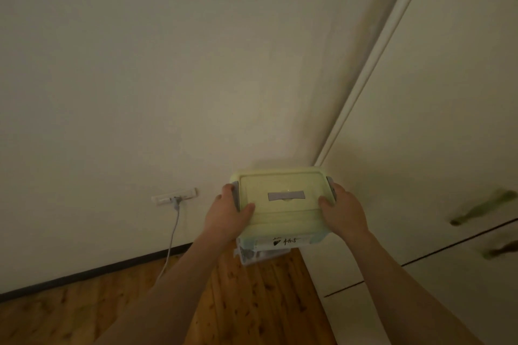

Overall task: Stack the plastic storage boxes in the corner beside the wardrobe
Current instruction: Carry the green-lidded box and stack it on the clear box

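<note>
Forearms nearest the lens, both reaching forward and down. Fingers of left hand (228, 211) curled round the left end of the green-lidded storage box (281, 202), thumb lying on the lid, fingertips over the grey side latch (235, 194). Right hand (342, 211) gripping the opposite end likewise, thumb on the lid beside the other latch. Grey handle (286, 195) at lid centre untouched. Box held level in the corner, close against the wall (140, 78) and just beside the wardrobe (434, 120). Second, clear box (253, 253) partly visible directly beneath, its front bearing a handwritten label (284, 241); whether the upper box already rests on it or hangs just above cannot be told. Wooden floor (252, 302) below, wall socket (173, 195) with white cable (171, 241) to the left, well apart from the stack.

Assessment: at least one box in place; top box at or very near seating. Remaining: confirm seating, release grip. Further boxes, if any, out of view.
</note>
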